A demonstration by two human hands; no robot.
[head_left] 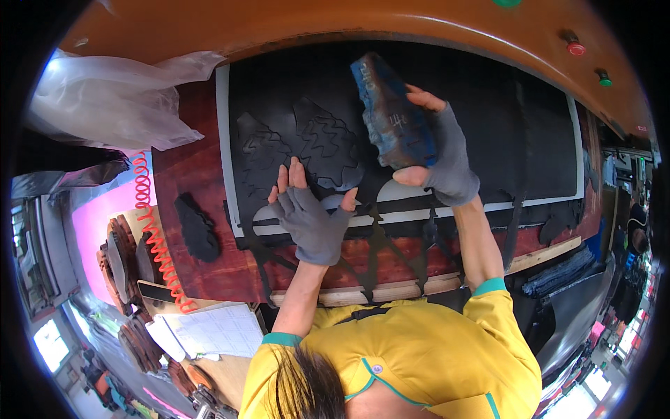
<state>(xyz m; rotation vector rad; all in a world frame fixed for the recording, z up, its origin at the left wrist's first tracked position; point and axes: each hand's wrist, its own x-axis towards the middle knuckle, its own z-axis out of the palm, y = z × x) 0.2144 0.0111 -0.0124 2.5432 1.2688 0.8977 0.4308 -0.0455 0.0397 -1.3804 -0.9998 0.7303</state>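
In my right hand, in a grey fingerless glove, is a sole-shaped cutting die with blue, worn, jagged sides and pale marks on top. Thumb and fingers grip its near end and right edge, over a black sheet. My left hand, gloved alike, lies open with its fingers apart at the near edge of this sheet. Just beyond its fingertips are jagged cut shapes in the sheet; whether the fingers touch them I cannot tell. Thin strips of cut-out sheet hang over the near edge.
A dark sole-shaped piece lies on the red board at left. The orange machine body with buttons spans the far side. Clear plastic, a coiled red hose, papers and stacked soles stand left.
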